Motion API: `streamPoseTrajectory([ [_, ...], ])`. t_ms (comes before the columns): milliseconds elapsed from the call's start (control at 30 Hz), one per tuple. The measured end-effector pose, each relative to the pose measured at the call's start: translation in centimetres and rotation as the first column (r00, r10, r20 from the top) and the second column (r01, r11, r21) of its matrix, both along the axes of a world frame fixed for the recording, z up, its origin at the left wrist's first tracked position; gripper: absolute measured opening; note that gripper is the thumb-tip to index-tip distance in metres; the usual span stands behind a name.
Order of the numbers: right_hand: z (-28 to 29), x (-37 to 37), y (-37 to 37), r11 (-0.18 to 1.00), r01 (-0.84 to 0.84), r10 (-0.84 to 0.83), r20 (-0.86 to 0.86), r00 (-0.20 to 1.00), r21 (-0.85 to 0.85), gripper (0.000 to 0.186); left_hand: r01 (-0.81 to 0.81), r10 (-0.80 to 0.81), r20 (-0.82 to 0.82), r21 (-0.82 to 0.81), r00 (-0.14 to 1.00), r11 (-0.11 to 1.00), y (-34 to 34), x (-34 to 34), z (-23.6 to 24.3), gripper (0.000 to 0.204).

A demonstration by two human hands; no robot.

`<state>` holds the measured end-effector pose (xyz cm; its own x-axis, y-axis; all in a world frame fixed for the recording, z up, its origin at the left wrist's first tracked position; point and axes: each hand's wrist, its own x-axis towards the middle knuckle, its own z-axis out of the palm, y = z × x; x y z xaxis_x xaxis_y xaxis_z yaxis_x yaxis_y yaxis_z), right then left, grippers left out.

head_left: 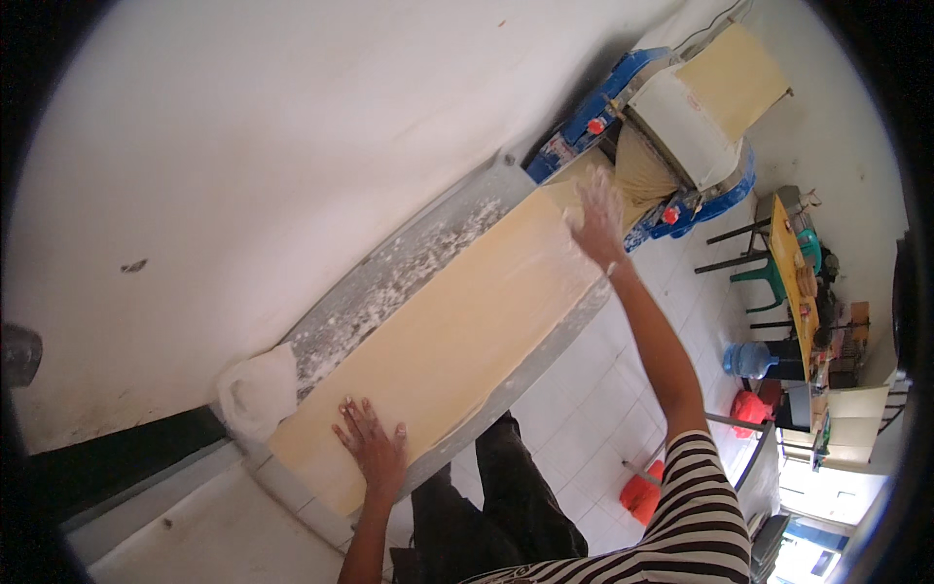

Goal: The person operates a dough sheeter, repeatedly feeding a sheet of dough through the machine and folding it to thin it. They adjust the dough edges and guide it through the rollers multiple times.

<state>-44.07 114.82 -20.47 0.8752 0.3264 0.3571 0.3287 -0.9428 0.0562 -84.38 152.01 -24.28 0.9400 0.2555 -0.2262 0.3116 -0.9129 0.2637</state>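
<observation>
Pale yellow and dusted with white powder toward its upper end, the long sheet, apparently dough (448,321), lies flat along the grey bench (341,302), running from near the white bundle (258,391) up to the blue-and-white roller machine (686,127). It should be soft and limp, heavier as a whole than its thinness suggests, and easy to stretch or tear; the powder probably makes it slide readily. Broad support from open palms under both ends would likely suit it better than a pinch at one corner. The left hand (375,453) is palm down, fingers spread, on the sheet's lower end. The right hand (595,219), whitened and blurred, has its fingers apart at the upper end, by the machine; whether it touches the sheet, I cannot tell.
</observation>
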Motion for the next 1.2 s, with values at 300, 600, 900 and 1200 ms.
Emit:
streamPoseTrajectory([
  [300,19.8,26.4,-10.9,1.000,0.010,-0.016,0.271,0.962,0.024,0.054,0.062,-0.057,0.081,-0.065,0.995,0.996,-15.7,16.1,-0.5,0.077],
  [600,19.5,45.3,-15.4,0.959,-0.284,0.246,-0.549,0.799,0.016,0.058,0.124,-0.053,0.215,-0.333,0.975,0.935,-30.2,26.7,-0.1,0.065],
  [900,15.3,46.4,-18.6,0.957,-0.101,0.274,-0.726,0.631,0.273,0.039,-0.351,0.528,0.385,-0.442,0.757,0.826,-28.7,14.5,1.6,0.031],
  [1200,14.5,48.2,-20.0,0.975,-0.155,0.223,-0.666,0.712,0.160,0.041,-0.604,0.581,0.296,-0.018,0.758,0.797,-25.1,5.6,0.9,0.034],
])
